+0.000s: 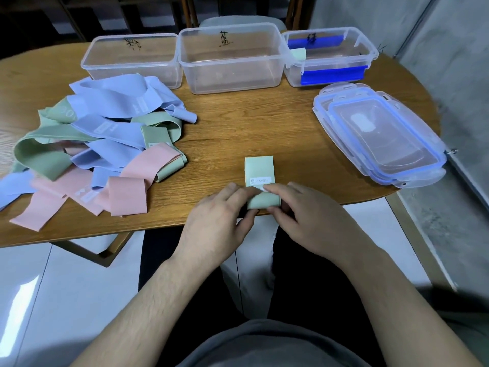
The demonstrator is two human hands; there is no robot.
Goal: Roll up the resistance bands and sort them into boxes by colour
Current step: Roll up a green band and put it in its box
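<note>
A green resistance band (259, 169) lies flat at the table's front edge, its near end curled into a small roll. My left hand (219, 215) and my right hand (304, 213) pinch that roll from either side, thumbs beneath and fingers on top. A tangled pile of blue, green and pink bands (98, 144) covers the left of the table. Three clear boxes stand at the back: the left box (132, 59), the middle box (230, 59), and the right box (330, 56) with blue clips, which holds one rolled green band (299, 53).
A stack of clear lids with blue seals (381, 133) lies on the right of the wooden table (238, 123). A grey wall rises to the right. White floor tiles and my dark trousers show below the table edge.
</note>
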